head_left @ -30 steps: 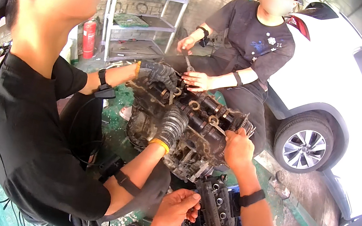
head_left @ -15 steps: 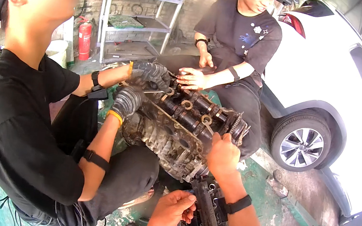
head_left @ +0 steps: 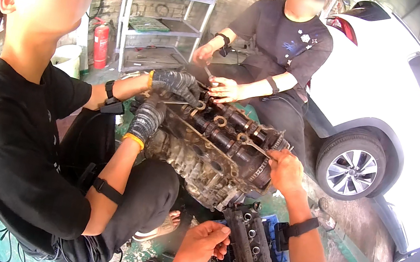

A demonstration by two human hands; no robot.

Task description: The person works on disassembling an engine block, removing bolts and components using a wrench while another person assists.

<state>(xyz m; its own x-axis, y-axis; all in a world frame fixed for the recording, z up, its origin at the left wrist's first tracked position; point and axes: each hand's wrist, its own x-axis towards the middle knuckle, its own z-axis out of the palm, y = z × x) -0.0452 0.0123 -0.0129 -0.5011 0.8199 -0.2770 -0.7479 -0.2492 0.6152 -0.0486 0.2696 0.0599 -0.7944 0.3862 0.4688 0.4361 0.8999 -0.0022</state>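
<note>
- Right hand (head_left: 287, 171) holds a wrench (head_left: 258, 149), whose left end is over the right part of the engine (head_left: 197, 163)
- Left hand (head_left: 201, 243), nearer, is curled; I cannot tell if it holds something

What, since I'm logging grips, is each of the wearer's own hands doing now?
Left hand: loosely curled; cannot tell if anything is held.
Right hand: closed on a wrench.

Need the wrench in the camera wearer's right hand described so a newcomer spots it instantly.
Start at the big engine mid-picture. At its right end, the wearer's right hand holds a slim metal wrench slanting up and left over the engine's top. Unlike the thin tool at the gloved hands, it sits in a bare hand from the lower edge.
</note>
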